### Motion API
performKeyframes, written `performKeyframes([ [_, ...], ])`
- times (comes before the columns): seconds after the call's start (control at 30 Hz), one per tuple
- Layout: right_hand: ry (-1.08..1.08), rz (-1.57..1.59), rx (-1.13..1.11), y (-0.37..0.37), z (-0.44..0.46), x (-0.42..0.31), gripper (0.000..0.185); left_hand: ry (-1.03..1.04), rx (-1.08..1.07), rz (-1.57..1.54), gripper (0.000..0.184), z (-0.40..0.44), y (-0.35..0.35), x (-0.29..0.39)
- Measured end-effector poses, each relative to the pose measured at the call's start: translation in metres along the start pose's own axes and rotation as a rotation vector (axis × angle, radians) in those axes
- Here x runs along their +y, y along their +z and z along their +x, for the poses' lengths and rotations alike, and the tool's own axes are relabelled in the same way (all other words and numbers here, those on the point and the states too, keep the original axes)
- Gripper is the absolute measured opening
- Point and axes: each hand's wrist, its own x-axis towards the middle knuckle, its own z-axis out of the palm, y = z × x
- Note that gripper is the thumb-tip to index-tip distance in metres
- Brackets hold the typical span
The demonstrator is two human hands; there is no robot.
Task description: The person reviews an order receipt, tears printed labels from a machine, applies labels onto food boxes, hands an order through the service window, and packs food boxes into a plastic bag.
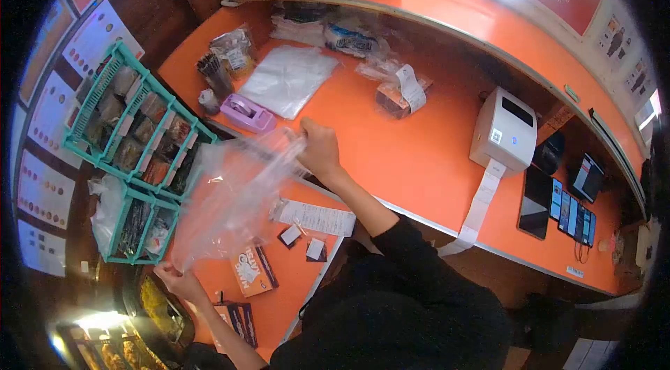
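Note:
A clear plastic bag (223,209) is stretched between my two hands, somewhat blurred. My right hand (319,150) is closed around its upper end, above the front edge of the orange counter. Lower left, my left hand (183,283) pinches the bag's other end. Beneath the bag lie an orange-and-white box (251,271) and a printed receipt (317,217). Two small dark packets with white labels (316,249) rest beside them. Near my left forearm are some dark narrow boxes (241,321). The bag partly hides the surface under it.
Teal baskets (125,119) with packed sachets stand at left. A stack of clear bags (289,80) and a purple tape dispenser (248,113) sit on the counter (405,160). Farther right are a label printer (506,129) with hanging paper, a tablet (535,201) and several phones (572,213).

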Motion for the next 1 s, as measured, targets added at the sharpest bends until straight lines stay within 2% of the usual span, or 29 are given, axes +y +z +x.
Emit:
performKeyframes([
  [0.03,0.049,-0.045,0.007,-0.002,0.004,-0.007,0.035,0.001,-0.003,-0.001,0.027,-0.006,0.002,0.004],
  [0.1,0.084,-0.088,0.029,0.003,0.010,-0.015,0.036,0.226,0.020,0.184,0.046,-0.020,0.020,0.010],
  [0.17,0.037,-0.082,-0.098,0.016,-0.002,-0.025,0.029,0.408,0.074,0.199,0.059,-0.038,0.046,0.019],
  [0.2,-0.090,-0.146,-0.220,0.041,-0.018,-0.029,0.028,0.475,0.101,0.168,0.063,-0.048,0.062,0.027],
  [0.23,-0.215,-0.212,-0.349,0.059,-0.040,-0.032,0.030,0.614,0.003,-0.075,0.061,-0.060,0.075,0.047],
  [0.3,-0.402,-0.053,-0.344,0.023,-0.049,-0.104,0.038,0.742,-0.073,-0.325,0.059,-0.056,0.089,0.068],
  [0.37,-0.427,-0.107,-0.297,0.031,-0.022,-0.073,0.043,0.360,-0.312,-0.438,0.043,-0.030,0.082,0.075],
  [0.4,-0.423,-0.154,-0.249,0.036,-0.009,-0.058,0.049,0.483,-0.329,-0.198,0.039,-0.018,0.065,0.080],
  [0.43,-0.442,-0.229,-0.104,0.033,0.005,-0.047,0.050,0.615,-0.324,0.032,0.036,-0.007,0.048,0.085],
  [0.47,-0.470,-0.304,0.040,0.028,0.017,-0.039,0.052,0.708,-0.261,0.062,0.037,-0.006,0.049,0.091],
  [0.5,-0.486,-0.298,0.038,0.028,0.014,-0.040,0.052,0.800,-0.197,0.094,0.039,-0.006,0.050,0.096],
  [0.53,-0.348,-0.290,-0.021,0.027,0.008,-0.046,0.054,0.791,-0.181,0.098,0.039,-0.010,0.052,0.096],
  [0.57,-0.204,-0.279,-0.075,0.027,0.006,-0.050,0.056,0.616,-0.309,0.136,0.040,-0.014,0.055,0.093],
  [0.6,-0.205,-0.271,-0.073,0.026,0.008,-0.051,0.056,0.442,-0.442,0.173,0.041,-0.019,0.054,0.092],
  [0.63,0.078,-0.219,-0.311,0.018,0.011,-0.062,0.055,0.439,-0.443,0.179,0.041,-0.028,0.051,0.096],
  [0.7,0.348,-0.159,-0.559,0.021,0.008,-0.067,0.054,0.450,-0.472,-0.188,0.038,-0.052,0.046,0.114],
  [0.73,0.301,-0.024,-0.538,0.031,-0.002,-0.062,0.056,0.584,-0.447,-0.239,0.039,-0.054,0.044,0.125],
  [0.8,0.253,0.125,-0.550,0.050,-0.015,-0.061,0.058,0.690,-0.419,-0.261,0.040,-0.047,0.038,0.151],
  [0.83,-0.133,-0.076,-0.237,0.059,-0.022,-0.063,0.056,0.802,-0.376,-0.303,0.041,-0.040,0.034,0.163],
  [0.87,-0.280,-0.162,-0.167,0.060,-0.026,-0.061,0.052,0.722,-0.398,-0.230,0.041,-0.040,0.041,0.131],
  [0.9,-0.314,-0.237,-0.198,0.055,-0.019,-0.038,0.049,0.643,-0.422,-0.153,0.042,-0.040,0.048,0.098],
  [0.97,-0.135,-0.388,-0.339,0.026,0.007,0.019,0.042,0.435,-0.451,0.065,0.042,-0.023,0.037,0.002],
  [1.0,-0.038,-0.493,-0.299,0.024,0.036,0.025,0.040,0.452,-0.414,0.086,0.042,-0.017,0.028,0.002],
])
